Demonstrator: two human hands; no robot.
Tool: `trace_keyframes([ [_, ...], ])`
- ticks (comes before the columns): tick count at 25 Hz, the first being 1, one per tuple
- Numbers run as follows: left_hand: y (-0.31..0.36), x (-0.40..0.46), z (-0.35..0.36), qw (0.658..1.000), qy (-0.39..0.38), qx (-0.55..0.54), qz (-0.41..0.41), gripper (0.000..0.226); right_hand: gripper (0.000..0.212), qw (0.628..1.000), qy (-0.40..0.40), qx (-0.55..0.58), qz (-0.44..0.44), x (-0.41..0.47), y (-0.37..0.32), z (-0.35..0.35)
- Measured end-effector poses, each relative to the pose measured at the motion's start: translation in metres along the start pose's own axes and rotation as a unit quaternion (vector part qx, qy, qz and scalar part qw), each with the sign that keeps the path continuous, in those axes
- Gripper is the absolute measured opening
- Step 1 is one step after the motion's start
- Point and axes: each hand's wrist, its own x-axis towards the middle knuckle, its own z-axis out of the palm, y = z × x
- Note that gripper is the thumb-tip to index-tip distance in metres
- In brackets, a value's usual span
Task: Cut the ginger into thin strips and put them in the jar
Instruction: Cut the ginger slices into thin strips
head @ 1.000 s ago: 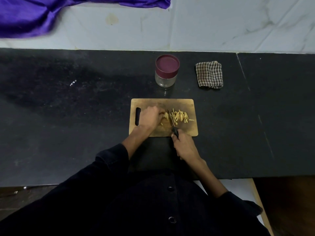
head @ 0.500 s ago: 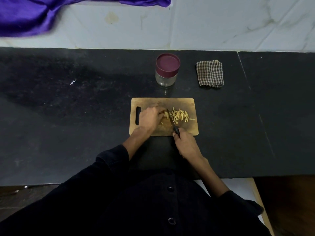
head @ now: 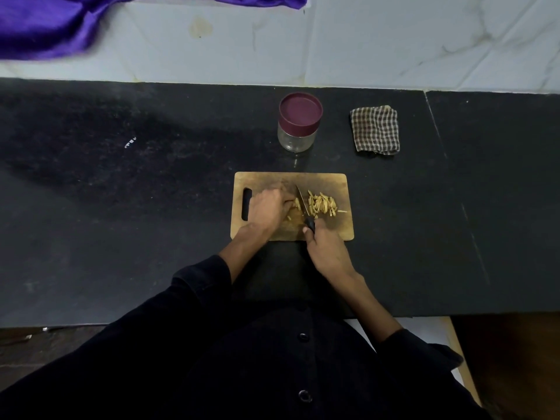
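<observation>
Ginger halfway to strips

On the wooden cutting board (head: 339,189) on the black desk (head: 121,207), the left hand (head: 268,209) curls over the uncut ginger piece (head: 296,204). The right hand (head: 324,248) grips a black-handled knife (head: 304,206). Pale ginger strips (head: 322,204) lie right of the blade; the maroon-lidded glass jar (head: 298,122) stands closed behind

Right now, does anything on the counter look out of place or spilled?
Nothing is spilled: the ginger strips lie on the cutting board. One oddity: the jar meant for them has its lid on.
</observation>
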Motion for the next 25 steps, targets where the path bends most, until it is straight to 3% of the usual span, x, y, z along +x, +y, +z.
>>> trace_keyframes([
  [8, 0.003, 0.000, 0.000, 0.999, -0.019, 0.038, -0.011, 0.029, 0.024, 0.999, -0.003, -0.042, 0.005, 0.004, -0.008, 0.004],
  [19, 0.007, -0.003, -0.001, 0.998, -0.016, 0.067, -0.009, 0.024, 0.024, 0.996, -0.053, -0.020, 0.065, -0.006, -0.005, 0.008],
  [25, 0.002, -0.002, 0.004, 0.998, -0.023, 0.053, -0.005, 0.024, 0.021, 0.998, -0.014, 0.012, 0.059, -0.014, 0.004, 0.005],
])
